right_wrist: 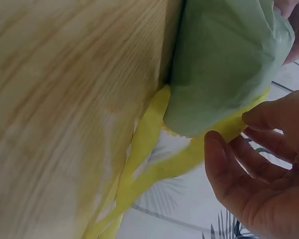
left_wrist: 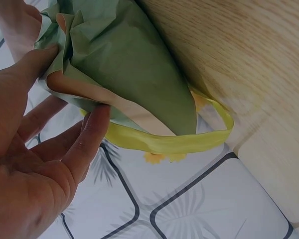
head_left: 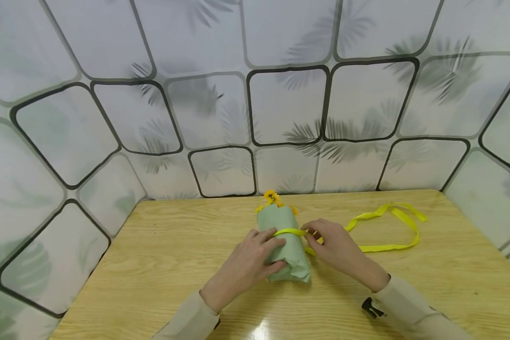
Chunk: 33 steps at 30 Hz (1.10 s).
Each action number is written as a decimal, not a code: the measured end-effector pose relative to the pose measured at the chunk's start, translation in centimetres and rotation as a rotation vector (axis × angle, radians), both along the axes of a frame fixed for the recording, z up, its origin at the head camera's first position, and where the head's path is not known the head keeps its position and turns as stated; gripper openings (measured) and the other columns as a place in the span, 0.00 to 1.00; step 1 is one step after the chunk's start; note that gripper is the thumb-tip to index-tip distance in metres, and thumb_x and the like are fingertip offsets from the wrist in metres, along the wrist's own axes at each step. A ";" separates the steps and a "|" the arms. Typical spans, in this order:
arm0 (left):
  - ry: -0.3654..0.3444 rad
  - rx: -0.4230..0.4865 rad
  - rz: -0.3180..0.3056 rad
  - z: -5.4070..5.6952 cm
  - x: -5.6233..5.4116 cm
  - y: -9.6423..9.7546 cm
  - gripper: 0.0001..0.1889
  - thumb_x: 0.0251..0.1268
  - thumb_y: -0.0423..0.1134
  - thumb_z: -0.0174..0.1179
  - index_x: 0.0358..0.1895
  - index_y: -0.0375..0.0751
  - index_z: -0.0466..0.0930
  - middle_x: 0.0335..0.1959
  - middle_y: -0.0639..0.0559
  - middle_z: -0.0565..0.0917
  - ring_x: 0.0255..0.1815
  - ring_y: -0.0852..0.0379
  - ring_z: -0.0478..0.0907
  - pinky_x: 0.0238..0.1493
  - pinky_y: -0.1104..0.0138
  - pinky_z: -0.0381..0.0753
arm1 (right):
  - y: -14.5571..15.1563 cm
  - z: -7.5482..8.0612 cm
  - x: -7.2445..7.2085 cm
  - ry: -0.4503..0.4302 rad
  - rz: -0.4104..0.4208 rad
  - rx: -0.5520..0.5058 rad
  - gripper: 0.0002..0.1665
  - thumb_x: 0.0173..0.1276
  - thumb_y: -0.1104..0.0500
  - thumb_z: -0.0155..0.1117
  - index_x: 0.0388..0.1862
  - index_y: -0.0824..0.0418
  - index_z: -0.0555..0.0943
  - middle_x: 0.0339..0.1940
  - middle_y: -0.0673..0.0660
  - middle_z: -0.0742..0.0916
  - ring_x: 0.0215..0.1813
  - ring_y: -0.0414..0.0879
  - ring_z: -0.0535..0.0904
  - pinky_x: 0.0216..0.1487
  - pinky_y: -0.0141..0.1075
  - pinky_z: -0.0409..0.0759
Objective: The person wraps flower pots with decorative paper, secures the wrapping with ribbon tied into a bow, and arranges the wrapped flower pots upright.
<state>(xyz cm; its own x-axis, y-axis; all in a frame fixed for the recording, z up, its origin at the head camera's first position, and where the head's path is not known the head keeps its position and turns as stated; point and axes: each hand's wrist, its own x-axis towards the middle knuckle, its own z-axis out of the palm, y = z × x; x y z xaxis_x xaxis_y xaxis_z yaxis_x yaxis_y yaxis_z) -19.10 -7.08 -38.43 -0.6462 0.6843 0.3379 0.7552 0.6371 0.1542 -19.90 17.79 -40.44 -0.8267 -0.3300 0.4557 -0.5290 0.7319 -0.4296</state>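
Note:
A bouquet wrapped in pale green paper [head_left: 284, 250] lies on the table, with yellow flowers [head_left: 271, 197] at its far end. A yellow ribbon [head_left: 290, 231] passes across the paper and under its far side. On the near left of the wrap rests my left hand [head_left: 248, 257], fairly straight fingers pressing the paper beside the ribbon and thumb at the crumpled lower end. My right hand [head_left: 333, 243] pinches the ribbon [right_wrist: 231, 127] between thumb and fingers at the wrap's right side. Seen from the left wrist, the paper's peach inner face [left_wrist: 84, 88] shows at a folded edge.
The ribbon's loose length [head_left: 386, 247] curves over the wooden table [head_left: 187, 245] to the right. A patterned cloth wall [head_left: 289, 108] stands behind the table and along both sides. A black buckle [head_left: 372, 307] hangs by the right sleeve.

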 end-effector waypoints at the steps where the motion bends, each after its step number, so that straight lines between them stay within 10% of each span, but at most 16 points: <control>1: 0.001 0.003 0.000 0.0 0.0 0.0 0.23 0.66 0.51 0.70 0.60 0.46 0.83 0.64 0.41 0.82 0.53 0.48 0.82 0.49 0.60 0.86 | 0.0 0.0 0.0 0.013 -0.009 0.003 0.07 0.68 0.68 0.68 0.43 0.61 0.87 0.33 0.51 0.88 0.32 0.38 0.82 0.32 0.30 0.80; 14: -0.005 -0.009 0.001 0.1 0.1 0.0 0.24 0.67 0.52 0.69 0.61 0.47 0.83 0.65 0.41 0.81 0.52 0.48 0.81 0.47 0.61 0.86 | 4.4 0.3 1.1 -0.002 -0.129 0.029 0.07 0.64 0.68 0.69 0.35 0.56 0.87 0.26 0.44 0.83 0.28 0.32 0.72 0.29 0.30 0.72; 33: 0.025 0.000 -0.010 0.1 -0.1 -0.1 0.23 0.64 0.54 0.70 0.59 0.49 0.85 0.59 0.44 0.85 0.51 0.51 0.82 0.47 0.63 0.85 | 8.3 -0.5 1.4 -0.295 -0.151 0.081 0.08 0.74 0.54 0.65 0.39 0.56 0.88 0.24 0.44 0.85 0.23 0.32 0.72 0.27 0.30 0.72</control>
<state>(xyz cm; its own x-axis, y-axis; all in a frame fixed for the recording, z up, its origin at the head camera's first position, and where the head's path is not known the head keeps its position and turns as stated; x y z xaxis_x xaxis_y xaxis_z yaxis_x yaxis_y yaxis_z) -19.19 -7.15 -38.37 -0.6304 0.6908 0.3541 0.7653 0.6293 0.1349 -18.50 26.14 -40.90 -0.9613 -0.2189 0.1672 -0.2735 0.8305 -0.4853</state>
